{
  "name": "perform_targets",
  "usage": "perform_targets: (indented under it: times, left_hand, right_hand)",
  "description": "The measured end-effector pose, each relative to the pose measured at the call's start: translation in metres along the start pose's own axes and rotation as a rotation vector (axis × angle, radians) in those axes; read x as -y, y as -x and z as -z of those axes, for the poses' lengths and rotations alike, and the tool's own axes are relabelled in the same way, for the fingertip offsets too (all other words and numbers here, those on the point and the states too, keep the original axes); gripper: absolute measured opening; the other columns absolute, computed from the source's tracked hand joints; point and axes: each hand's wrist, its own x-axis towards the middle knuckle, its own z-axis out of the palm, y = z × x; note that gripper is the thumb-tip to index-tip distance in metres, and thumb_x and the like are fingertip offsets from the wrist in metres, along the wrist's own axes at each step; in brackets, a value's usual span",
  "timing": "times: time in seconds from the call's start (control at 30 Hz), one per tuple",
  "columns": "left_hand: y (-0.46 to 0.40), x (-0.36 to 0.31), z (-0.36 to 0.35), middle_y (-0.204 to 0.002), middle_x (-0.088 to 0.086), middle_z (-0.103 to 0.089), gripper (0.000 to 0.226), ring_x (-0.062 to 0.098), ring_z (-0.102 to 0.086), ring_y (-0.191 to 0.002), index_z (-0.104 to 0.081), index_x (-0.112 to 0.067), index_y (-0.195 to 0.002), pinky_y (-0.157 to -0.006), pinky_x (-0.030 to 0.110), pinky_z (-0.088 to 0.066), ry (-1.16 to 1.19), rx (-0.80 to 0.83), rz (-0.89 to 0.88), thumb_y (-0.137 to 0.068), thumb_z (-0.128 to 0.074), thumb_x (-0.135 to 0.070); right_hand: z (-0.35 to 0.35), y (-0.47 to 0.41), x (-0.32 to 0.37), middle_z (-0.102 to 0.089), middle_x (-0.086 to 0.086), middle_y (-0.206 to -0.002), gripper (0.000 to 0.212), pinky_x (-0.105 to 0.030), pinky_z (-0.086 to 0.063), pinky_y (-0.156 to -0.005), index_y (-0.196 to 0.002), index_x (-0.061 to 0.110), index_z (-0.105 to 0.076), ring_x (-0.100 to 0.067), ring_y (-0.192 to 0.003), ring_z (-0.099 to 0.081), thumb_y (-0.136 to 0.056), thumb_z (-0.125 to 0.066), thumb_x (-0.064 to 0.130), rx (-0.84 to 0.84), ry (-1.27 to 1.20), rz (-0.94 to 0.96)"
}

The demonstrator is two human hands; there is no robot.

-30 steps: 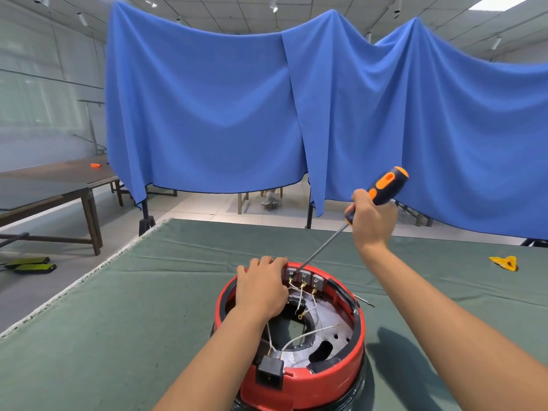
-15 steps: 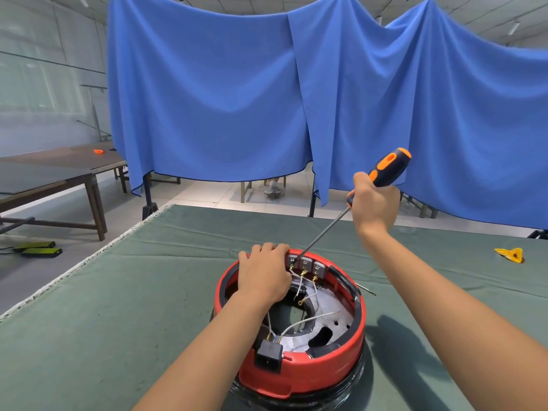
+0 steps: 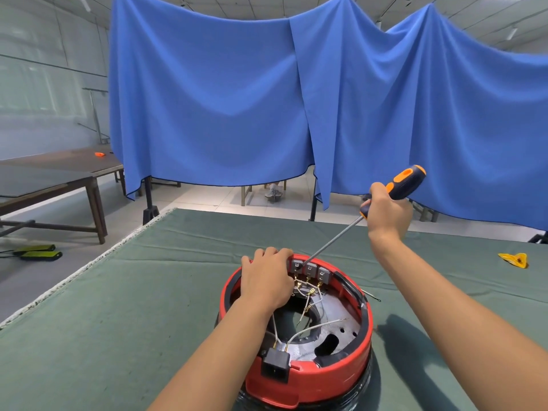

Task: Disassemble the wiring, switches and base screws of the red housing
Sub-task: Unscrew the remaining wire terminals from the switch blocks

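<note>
At the worktop's (image 3: 148,307) near edge, the left hand (image 3: 267,280) rests flat on the housing (image 3: 311,378), the right hand (image 3: 387,215) grips a screwdriver (image 3: 335,240) at the switches (image 3: 310,267); wiring (image 3: 314,326) remains attached.

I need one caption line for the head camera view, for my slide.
Left hand steadies the red housing while the right hand sets a screwdriver tip at the leftmost of three switches.
</note>
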Motion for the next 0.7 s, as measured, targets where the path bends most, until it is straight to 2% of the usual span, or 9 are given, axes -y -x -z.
perform_targets:
  times: [0.1,0.2,0.27,0.33,0.4,0.5,0.6,0.7]
  left_hand:
    - [0.001,-0.002,0.0,-0.128,0.001,-0.052,0.05,0.023,-0.043,-0.119,-0.043,-0.024,-0.13,-0.102,0.043,-0.026,0.032,-0.03,0.024,-0.081,-0.049,-0.013]
    - [0.001,-0.005,0.003,-0.11,0.003,-0.056,0.024,0.024,-0.047,-0.102,-0.047,-0.018,-0.102,-0.093,0.041,-0.031,0.085,-0.072,0.078,-0.079,-0.047,-0.013]
    - [0.001,-0.005,0.004,-0.106,0.004,-0.056,0.008,0.023,-0.046,-0.099,-0.048,-0.017,-0.088,-0.092,0.041,-0.033,0.066,-0.077,0.079,-0.08,-0.047,-0.019]
    - [0.003,-0.005,0.004,-0.111,0.004,-0.055,0.013,0.022,-0.044,-0.105,-0.055,-0.016,-0.081,-0.094,0.04,-0.031,0.041,-0.058,0.063,-0.081,-0.048,-0.026]
    - [0.005,-0.007,0.004,-0.122,0.005,-0.053,0.019,0.022,-0.039,-0.116,-0.063,-0.014,-0.08,-0.098,0.04,-0.029,0.023,-0.05,0.035,-0.081,-0.051,-0.028]
    - [0.01,-0.013,0.003,-0.141,0.008,-0.043,0.015,0.022,-0.029,-0.133,-0.064,-0.014,-0.078,-0.105,0.037,-0.024,-0.005,-0.114,-0.088,-0.079,-0.054,-0.025]
    - [0.016,-0.02,0.002,-0.141,0.002,-0.044,0.014,0.019,-0.031,-0.131,-0.068,-0.019,-0.085,-0.101,0.032,-0.025,-0.047,-0.102,-0.235,-0.081,-0.055,-0.024]
    - [0.017,-0.021,0.0,-0.138,-0.003,-0.046,0.023,0.018,-0.036,-0.126,-0.069,-0.023,-0.101,-0.101,0.031,-0.025,-0.126,-0.053,-0.272,-0.082,-0.056,-0.021]
  right_hand:
    - [0.017,0.009,-0.002,-0.05,0.006,-0.034,0.026,-0.023,-0.04,-0.049,-0.042,0.017,-0.048,-0.008,-0.036,-0.044,-0.065,-0.053,0.028,-0.054,-0.132,0.056]
    - [0.036,0.021,-0.006,-0.049,0.008,-0.033,0.031,-0.015,-0.036,-0.041,-0.038,0.017,-0.048,-0.007,-0.034,-0.042,-0.067,-0.055,0.026,-0.152,-0.28,0.079]
    - [0.046,0.026,-0.009,-0.051,0.009,-0.038,0.024,-0.018,-0.035,-0.043,-0.048,0.018,-0.046,-0.008,-0.038,-0.043,-0.067,-0.056,0.028,-0.221,-0.367,0.052]
    - [0.052,0.029,-0.013,-0.054,0.009,-0.045,0.023,-0.026,-0.033,-0.047,-0.053,0.019,-0.046,-0.012,-0.043,-0.043,-0.069,-0.06,0.03,-0.265,-0.428,-0.027]
    - [0.052,0.033,-0.02,-0.055,0.011,-0.044,0.025,-0.025,-0.032,-0.044,-0.056,0.019,-0.05,-0.01,-0.039,-0.041,-0.075,-0.062,0.03,-0.281,-0.441,-0.133]
    - [0.048,0.042,-0.033,-0.056,0.009,-0.05,0.022,-0.017,-0.032,-0.034,-0.066,0.014,-0.058,-0.005,-0.035,-0.041,-0.079,-0.063,0.031,-0.243,-0.421,-0.287]
    - [0.042,0.048,-0.044,-0.051,0.006,-0.051,0.023,-0.015,-0.038,-0.034,-0.067,0.018,-0.058,-0.004,-0.034,-0.043,-0.08,-0.066,0.035,-0.161,-0.399,-0.413]
    - [0.04,0.049,-0.049,-0.047,0.006,-0.048,0.024,-0.017,-0.043,-0.037,-0.076,0.016,-0.059,-0.003,-0.029,-0.042,-0.081,-0.068,0.038,-0.071,-0.399,-0.474]
